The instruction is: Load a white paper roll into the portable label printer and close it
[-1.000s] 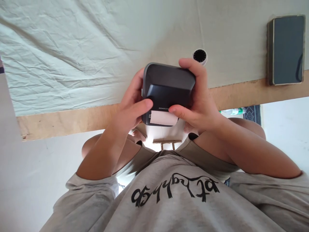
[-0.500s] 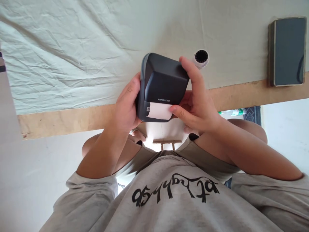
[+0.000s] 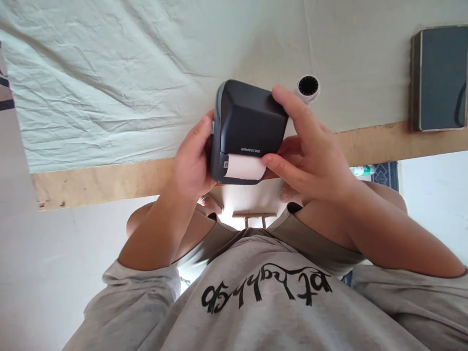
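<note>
A dark label printer (image 3: pixel 254 122) marked NIIMBOT is held up near the table's front edge, slightly tilted. A strip of white label paper (image 3: pixel 244 166) sticks out of its slot. My left hand (image 3: pixel 193 161) is closed around the printer's left side, its thumb near a small pale green tab (image 3: pixel 212 127). My right hand (image 3: pixel 310 146) grips the right side. Its index fingertip rests at the upper right corner, and the thumb tip lies at the upper right edge of the paper. The fingers behind the printer are partly hidden.
Behind my right hand stands a small white round object (image 3: pixel 309 87) with a black face. A dark flat box-like thing with a shiny top (image 3: pixel 442 78) lies at the far right. Wrinkled pale cloth (image 3: pixel 109 87) covers the table, leaving its wooden edge (image 3: pixel 91 183) bare. A bottle (image 3: pixel 363 170) shows below.
My right thumb has slid off the paper's face to its upper right edge, and that hand has shifted slightly right. The left thumb has moved a little, showing the pale green tab.
</note>
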Demonstrator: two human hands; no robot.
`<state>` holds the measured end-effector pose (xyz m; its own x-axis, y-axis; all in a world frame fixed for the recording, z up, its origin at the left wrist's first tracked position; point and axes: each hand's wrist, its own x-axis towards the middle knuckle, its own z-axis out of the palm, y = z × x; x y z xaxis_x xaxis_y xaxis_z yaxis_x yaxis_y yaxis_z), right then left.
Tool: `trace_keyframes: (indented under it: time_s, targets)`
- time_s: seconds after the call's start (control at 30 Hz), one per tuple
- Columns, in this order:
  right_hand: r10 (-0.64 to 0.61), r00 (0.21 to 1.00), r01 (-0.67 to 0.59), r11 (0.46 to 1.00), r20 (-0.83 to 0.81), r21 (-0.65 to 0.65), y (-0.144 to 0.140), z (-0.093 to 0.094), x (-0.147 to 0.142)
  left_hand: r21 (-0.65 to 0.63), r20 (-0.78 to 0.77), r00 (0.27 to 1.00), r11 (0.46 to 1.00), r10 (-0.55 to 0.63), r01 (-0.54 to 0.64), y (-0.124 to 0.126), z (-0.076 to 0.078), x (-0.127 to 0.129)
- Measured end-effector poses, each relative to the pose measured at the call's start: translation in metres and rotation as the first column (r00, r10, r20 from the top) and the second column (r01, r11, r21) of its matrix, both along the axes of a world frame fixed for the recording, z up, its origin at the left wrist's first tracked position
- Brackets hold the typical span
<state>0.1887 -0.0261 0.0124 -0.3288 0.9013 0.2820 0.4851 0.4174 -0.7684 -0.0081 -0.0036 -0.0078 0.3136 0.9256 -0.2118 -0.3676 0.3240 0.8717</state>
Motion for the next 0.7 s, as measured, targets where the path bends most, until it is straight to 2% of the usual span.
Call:
trace_keyframes:
  time_s: [0.07,0.17,0.2,0.33,0.47,0.53,0.6,0.7]
  targets:
    - [-0.080,0.994,0.068,0.988,0.079,0.139,-0.002,0.010,0.002,0.002,0.030,0.998,0.999,-0.051,0.051,-0.001,0.002,0.002]
    - [-0.199,0.977,0.161,0.926,0.078,0.341,-0.006,0.022,0.004,0.093,0.076,0.995,0.994,-0.069,0.062,-0.002,0.003,0.004]
    - [-0.221,0.974,0.194,0.914,0.038,0.356,-0.007,0.025,0.004,0.122,0.054,0.997,0.991,-0.060,0.053,-0.002,0.002,0.004]
    - [-0.275,0.951,0.304,0.914,-0.140,0.268,-0.005,0.029,0.003,0.146,-0.100,0.993,0.987,-0.057,0.072,-0.002,0.002,0.005]
    - [-0.282,0.933,0.338,0.902,-0.225,0.269,0.001,0.024,0.001,0.131,-0.134,0.990,0.989,-0.045,0.063,-0.002,0.009,0.004]
    - [-0.271,0.959,0.285,0.921,-0.087,0.264,0.002,0.023,-0.002,0.119,-0.163,0.983,0.987,-0.084,0.104,-0.003,0.013,0.002]
    - [-0.280,0.948,0.222,0.922,0.153,0.316,-0.001,0.022,-0.005,0.112,-0.191,0.972,0.981,-0.136,0.159,-0.004,0.015,0.001]
    - [-0.366,0.807,0.162,0.892,0.463,0.421,-0.006,0.023,-0.009,0.131,-0.210,0.965,0.974,-0.157,0.187,-0.004,0.015,-0.001]
